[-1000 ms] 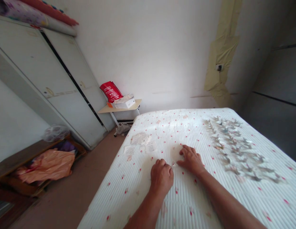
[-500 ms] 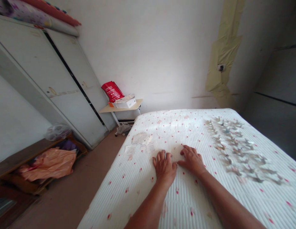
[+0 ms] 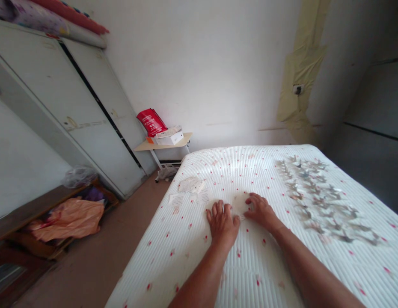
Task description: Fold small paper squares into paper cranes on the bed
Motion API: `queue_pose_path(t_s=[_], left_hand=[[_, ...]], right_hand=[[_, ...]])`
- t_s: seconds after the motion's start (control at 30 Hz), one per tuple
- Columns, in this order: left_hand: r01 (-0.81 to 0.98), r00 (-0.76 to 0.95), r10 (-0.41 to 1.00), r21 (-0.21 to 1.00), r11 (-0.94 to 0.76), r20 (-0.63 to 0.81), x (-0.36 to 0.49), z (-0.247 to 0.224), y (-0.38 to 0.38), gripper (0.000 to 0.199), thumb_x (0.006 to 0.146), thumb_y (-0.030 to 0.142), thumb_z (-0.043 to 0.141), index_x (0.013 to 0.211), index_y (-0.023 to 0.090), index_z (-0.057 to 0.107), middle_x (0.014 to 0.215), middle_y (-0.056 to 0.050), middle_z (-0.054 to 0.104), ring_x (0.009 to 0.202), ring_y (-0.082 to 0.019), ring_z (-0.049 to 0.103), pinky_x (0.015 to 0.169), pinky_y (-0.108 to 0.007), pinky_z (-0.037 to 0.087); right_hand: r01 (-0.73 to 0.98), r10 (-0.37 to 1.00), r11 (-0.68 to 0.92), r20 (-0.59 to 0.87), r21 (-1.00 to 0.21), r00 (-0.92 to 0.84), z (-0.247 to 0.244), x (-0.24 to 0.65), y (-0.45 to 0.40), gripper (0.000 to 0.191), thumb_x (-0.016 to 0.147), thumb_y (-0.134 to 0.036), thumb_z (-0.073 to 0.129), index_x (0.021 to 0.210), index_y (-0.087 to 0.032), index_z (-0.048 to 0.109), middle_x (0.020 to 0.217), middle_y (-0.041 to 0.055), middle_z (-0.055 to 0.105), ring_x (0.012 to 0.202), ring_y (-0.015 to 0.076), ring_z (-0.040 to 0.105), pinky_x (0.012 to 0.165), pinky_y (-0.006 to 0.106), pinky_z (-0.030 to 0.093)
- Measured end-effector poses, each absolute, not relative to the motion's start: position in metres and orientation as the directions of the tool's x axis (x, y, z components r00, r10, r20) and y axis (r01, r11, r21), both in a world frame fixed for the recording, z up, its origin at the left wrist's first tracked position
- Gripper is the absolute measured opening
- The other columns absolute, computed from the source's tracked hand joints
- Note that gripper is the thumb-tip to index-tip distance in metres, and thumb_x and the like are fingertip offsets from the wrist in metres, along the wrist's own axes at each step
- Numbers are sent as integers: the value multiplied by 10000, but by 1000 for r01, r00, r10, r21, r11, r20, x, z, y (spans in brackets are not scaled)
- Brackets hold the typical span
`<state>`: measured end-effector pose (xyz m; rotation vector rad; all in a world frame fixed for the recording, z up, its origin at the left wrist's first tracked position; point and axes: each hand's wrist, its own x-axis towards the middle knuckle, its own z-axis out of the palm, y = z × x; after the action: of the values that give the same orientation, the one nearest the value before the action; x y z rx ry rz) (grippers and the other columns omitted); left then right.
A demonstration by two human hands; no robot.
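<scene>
Further from the left thumb than half a second ago, the right hand (image 3: 261,211) has shifted slightly towards the right edge of the one white mattress (image 3: 231,265), while the left hand (image 3: 222,223) has barely moved. Beyond the mattress's far left corner stands one small table (image 3: 144,146), bearing one red bag (image 3: 151,122) and one white box (image 3: 170,138). Both hands rest over the middle of the mattress, the left palm down with its fingers spread, the right with fingers curved and thumb held apart; whether either pinches anything, I cannot tell. Towards the left edge lie at least three printed papers (image 3: 190,185), overlapping in part. Between the two hands lies one thin pale paper (image 3: 240,204), close to the fingertips of both. Smallest are the folded pieces (image 3: 317,194), in rough rows along the right edge, well over a dozen but too blurred to count exactly
</scene>
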<state>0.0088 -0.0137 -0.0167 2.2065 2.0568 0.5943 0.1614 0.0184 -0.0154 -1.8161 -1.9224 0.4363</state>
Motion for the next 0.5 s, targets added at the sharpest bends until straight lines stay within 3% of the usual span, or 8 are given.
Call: queue_pose_path(t_s=[0.17, 0.5], left_hand=[[948, 30, 968, 300, -107, 248, 9, -18, -14, 303, 775, 360, 497, 1053, 245, 523, 1312, -74, 407, 1232, -265, 292, 1034, -499, 137], [936, 30, 957, 328, -129, 290, 7, -21, -13, 290, 757, 345, 530, 1028, 240, 534, 1272, -70, 447, 1211, -261, 323, 1027, -498, 163]], right_hand=[[871, 994, 85, 104, -483, -39, -9, 152, 10, 313, 607, -256, 653, 901, -195, 566, 1302, 93, 429, 1185, 307, 354, 851, 459, 364], [808, 982, 172, 163, -564, -95, -21, 173, 24, 337, 567, -29, 541, 879, -141, 605, 1258, 157, 457, 1165, 277, 422, 903, 375, 390]])
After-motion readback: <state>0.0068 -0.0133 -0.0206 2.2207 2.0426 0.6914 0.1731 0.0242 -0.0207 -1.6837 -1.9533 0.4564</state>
